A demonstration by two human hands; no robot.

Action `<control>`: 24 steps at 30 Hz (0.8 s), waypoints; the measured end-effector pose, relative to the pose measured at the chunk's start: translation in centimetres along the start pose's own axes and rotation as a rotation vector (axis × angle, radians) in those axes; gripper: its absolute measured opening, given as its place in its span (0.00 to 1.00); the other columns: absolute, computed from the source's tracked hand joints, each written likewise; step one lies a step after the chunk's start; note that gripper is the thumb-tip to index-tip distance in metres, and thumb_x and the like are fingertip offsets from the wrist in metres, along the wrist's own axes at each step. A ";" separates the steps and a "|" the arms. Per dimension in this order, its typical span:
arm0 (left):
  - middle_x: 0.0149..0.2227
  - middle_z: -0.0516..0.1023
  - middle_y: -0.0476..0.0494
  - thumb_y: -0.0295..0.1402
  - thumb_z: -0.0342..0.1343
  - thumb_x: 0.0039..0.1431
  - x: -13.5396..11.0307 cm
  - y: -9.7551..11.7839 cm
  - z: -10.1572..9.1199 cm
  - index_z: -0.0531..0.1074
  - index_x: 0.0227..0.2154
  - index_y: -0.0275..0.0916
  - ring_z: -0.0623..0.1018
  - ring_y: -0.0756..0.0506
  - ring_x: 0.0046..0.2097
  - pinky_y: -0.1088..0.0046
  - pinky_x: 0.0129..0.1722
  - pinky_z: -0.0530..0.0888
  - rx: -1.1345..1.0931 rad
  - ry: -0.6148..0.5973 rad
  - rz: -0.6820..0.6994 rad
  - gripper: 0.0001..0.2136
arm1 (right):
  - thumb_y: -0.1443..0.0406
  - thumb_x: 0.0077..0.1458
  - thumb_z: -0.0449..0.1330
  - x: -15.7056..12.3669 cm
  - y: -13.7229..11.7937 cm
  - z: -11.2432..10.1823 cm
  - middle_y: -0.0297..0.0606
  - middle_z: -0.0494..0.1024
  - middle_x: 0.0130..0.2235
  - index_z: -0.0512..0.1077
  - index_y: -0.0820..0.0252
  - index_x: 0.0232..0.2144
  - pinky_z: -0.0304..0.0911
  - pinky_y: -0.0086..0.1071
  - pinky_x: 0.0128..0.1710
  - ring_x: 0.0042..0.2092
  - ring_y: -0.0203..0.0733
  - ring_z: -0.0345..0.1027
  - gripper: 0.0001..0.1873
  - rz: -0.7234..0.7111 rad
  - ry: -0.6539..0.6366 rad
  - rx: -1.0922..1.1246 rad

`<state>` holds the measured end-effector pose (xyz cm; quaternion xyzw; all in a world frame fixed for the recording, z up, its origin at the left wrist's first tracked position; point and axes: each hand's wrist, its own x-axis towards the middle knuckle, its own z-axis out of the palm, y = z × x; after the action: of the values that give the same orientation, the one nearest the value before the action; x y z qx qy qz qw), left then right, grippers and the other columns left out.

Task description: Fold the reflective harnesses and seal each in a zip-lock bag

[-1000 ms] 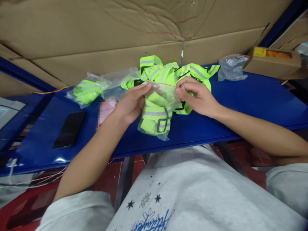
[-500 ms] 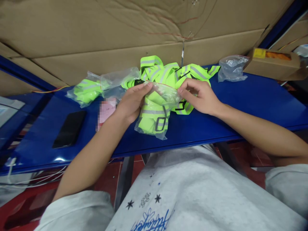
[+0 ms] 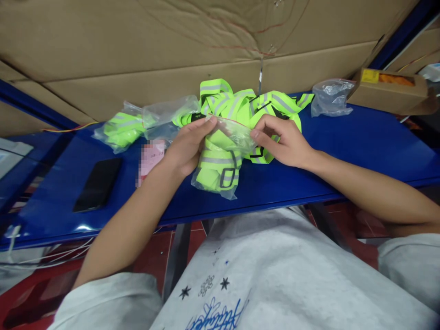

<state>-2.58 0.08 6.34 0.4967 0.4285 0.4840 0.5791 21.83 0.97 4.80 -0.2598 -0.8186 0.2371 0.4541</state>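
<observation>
Cardboard [image 3: 137, 41] backs the whole spot; in front of it runs the blue counter [image 3: 360, 142]. Strap pile [image 3: 233, 101], neon w/ grey stripes & black bits, sits mid-counter toward the back, just beyond the hands. Box [image 3: 388, 94] w/ yellow label stands far R, a crumpled clear bag [image 3: 332, 96] just beside it. Packed bag [image 3: 122, 130] lies back L, neon strap inside. Main item: zip bag [image 3: 237, 133], btwn both hands at center, near the counter's front edge & ahead of the pile, coiled strap [image 3: 220, 158] inside; can't tell if its bottom touches the counter. L hand [image 3: 187, 144] has its grip pinched, thumb over fingers, on the L end of the bag's mouth; R hand [image 3: 283, 140] has thumb & finger closed on the R end, other fingers curled loose. Handling, my guess: light, soft, floppy; thin film prob. slick & easy to crease or tear, strap springy enough to push the mouth apart. Best hold: both ends of the mouth, by the red seal line, keeping it taut; pinching the body would just squash the coil. Phone [image 3: 98, 184] lies face-up or -down (can't tell) at L, pink slip [image 3: 153, 156] btwn it & L forearm, partly pixelated. Smallest: black buckle [image 3: 227, 178], low in the zip bag, only stiff part visible there.
</observation>
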 end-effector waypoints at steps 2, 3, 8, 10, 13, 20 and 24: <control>0.33 0.81 0.44 0.41 0.65 0.62 -0.1 0.0 0.2 0.79 0.35 0.39 0.83 0.42 0.38 0.72 0.37 0.76 0.007 -0.014 -0.006 0.10 | 0.48 0.69 0.59 -0.1 -0.1 0.1 0.31 0.73 0.28 0.70 0.57 0.33 0.58 0.29 0.29 0.29 0.33 0.65 0.21 -0.006 -0.015 -0.017; 0.33 0.81 0.44 0.41 0.64 0.62 -0.1 -0.1 0.3 0.79 0.35 0.38 0.83 0.41 0.39 0.72 0.37 0.76 0.011 -0.017 -0.017 0.10 | 0.48 0.69 0.59 -0.2 0.0 0.2 0.30 0.73 0.27 0.70 0.57 0.32 0.58 0.29 0.29 0.28 0.33 0.64 0.21 -0.006 -0.024 -0.026; 0.32 0.81 0.43 0.41 0.63 0.63 -0.1 -0.1 0.3 0.80 0.35 0.37 0.83 0.41 0.37 0.69 0.37 0.77 0.006 -0.009 -0.070 0.11 | 0.47 0.67 0.62 -0.1 0.2 0.1 0.29 0.71 0.26 0.70 0.57 0.32 0.56 0.29 0.27 0.27 0.32 0.62 0.21 0.025 -0.050 0.015; 0.32 0.82 0.45 0.40 0.65 0.62 -0.1 0.1 0.1 0.80 0.34 0.38 0.82 0.43 0.35 0.71 0.36 0.76 -0.024 -0.017 -0.046 0.10 | 0.47 0.65 0.63 0.1 0.4 0.0 0.30 0.72 0.27 0.71 0.57 0.33 0.58 0.29 0.28 0.28 0.33 0.63 0.21 0.061 -0.043 0.084; 0.33 0.84 0.46 0.39 0.66 0.61 0.0 0.4 -0.1 0.81 0.35 0.37 0.82 0.45 0.36 0.72 0.38 0.76 -0.073 -0.019 0.000 0.09 | 0.46 0.63 0.65 0.4 0.7 -0.1 0.31 0.73 0.28 0.71 0.56 0.34 0.59 0.31 0.29 0.29 0.35 0.64 0.21 0.099 -0.038 0.164; 0.37 0.85 0.42 0.37 0.68 0.59 0.0 0.3 0.0 0.83 0.35 0.36 0.81 0.46 0.36 0.74 0.38 0.76 -0.063 -0.004 -0.008 0.09 | 0.50 0.63 0.67 0.1 1.0 0.4 0.28 0.74 0.29 0.70 0.53 0.48 0.63 0.31 0.31 0.30 0.37 0.70 0.20 0.111 -0.035 0.245; 0.37 0.85 0.46 0.38 0.66 0.62 0.1 0.4 0.3 0.82 0.36 0.39 0.81 0.46 0.38 0.75 0.39 0.77 -0.110 0.031 0.070 0.08 | 0.48 0.64 0.65 0.3 1.6 0.0 0.28 0.73 0.26 0.71 0.55 0.39 0.58 0.30 0.26 0.26 0.34 0.66 0.18 0.151 0.004 0.186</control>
<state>-2.36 0.12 6.73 0.4715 0.3924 0.5344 0.5814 22.05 2.43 4.01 -0.2780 -0.7703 0.3451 0.4586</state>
